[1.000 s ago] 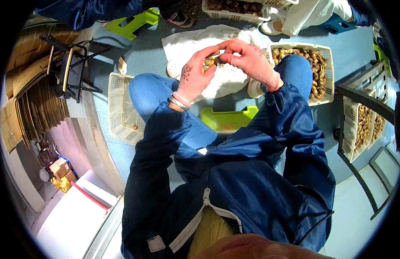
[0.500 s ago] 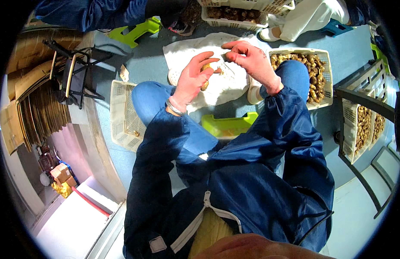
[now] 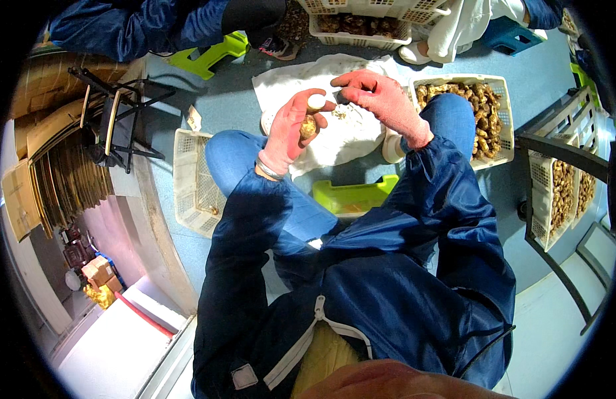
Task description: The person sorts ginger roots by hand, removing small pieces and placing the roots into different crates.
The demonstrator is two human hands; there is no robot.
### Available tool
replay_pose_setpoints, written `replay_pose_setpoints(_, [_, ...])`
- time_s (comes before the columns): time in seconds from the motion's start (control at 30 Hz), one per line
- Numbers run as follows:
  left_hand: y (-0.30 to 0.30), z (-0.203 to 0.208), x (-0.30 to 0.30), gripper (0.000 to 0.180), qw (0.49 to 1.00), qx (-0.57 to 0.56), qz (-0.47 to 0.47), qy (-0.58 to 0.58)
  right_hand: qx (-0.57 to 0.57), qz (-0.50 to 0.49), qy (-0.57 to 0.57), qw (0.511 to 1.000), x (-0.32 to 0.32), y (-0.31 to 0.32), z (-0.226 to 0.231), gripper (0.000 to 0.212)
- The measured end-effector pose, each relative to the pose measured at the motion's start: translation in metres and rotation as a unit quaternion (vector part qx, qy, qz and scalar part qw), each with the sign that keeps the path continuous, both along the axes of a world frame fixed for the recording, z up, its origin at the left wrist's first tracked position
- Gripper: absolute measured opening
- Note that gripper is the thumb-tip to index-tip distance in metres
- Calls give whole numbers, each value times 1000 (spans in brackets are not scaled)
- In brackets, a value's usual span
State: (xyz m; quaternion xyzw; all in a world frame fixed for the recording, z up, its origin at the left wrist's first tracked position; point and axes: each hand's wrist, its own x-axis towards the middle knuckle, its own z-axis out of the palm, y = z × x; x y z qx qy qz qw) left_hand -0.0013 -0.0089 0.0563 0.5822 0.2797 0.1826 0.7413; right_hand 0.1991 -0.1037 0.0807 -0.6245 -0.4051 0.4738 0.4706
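left hand (image 3: 288, 130) grips brown lump (image 3: 308, 128); right hand (image 3: 384, 103) over white cloth (image 3: 341, 146)

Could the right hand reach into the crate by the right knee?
Likely yes: the right hand is near, the crate is open on top, and the knee hides only part of it.

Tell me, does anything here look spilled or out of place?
Mildly, yes: small bits lie loose on the white cloth near the right hand, and a pale scrap appears to lie on the blue floor beyond the left-side white crate, outside any container. I see no clear damage.
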Motion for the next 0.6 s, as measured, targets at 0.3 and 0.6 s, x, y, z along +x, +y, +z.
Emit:
replay_pose_setpoints(0.3, [3, -12, -3, 54, 979, -191, 43, 53, 9, 19, -17, 1000, -15, 3, -1, 29])
replay_pose_setpoints(0.6, [-4, -8, 5, 54, 978, -186, 55, 78, 86, 63, -42, 993, -8, 3, -19, 23])
